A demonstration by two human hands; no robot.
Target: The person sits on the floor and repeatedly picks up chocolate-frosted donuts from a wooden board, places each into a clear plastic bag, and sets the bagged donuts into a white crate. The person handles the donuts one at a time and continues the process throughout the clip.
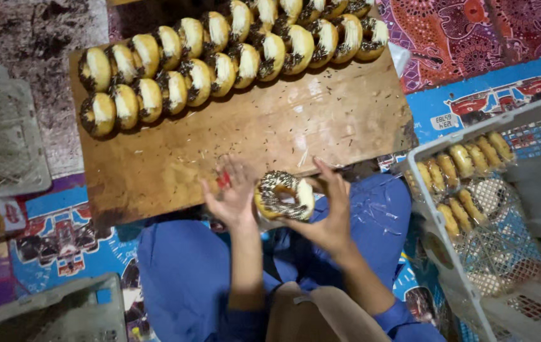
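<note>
Hands [283, 202] hold doughnut [284, 195] beside board's [220, 152] bare near edge.

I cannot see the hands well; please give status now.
Left hand open beside doughnut. Right hand holds it above wooden board. Nothing blocking.

Two hands are in view, the left hand [231, 197] and right hand [332, 215], with one doughnut [284, 196] between them. One wooden board [251, 136] carries two rows of doughnuts [220, 54], roughly two dozen; the far end is cut off. Three grey plastic baskets [473, 278] show, one holding about ten wrapped doughnuts [463, 171].
</note>
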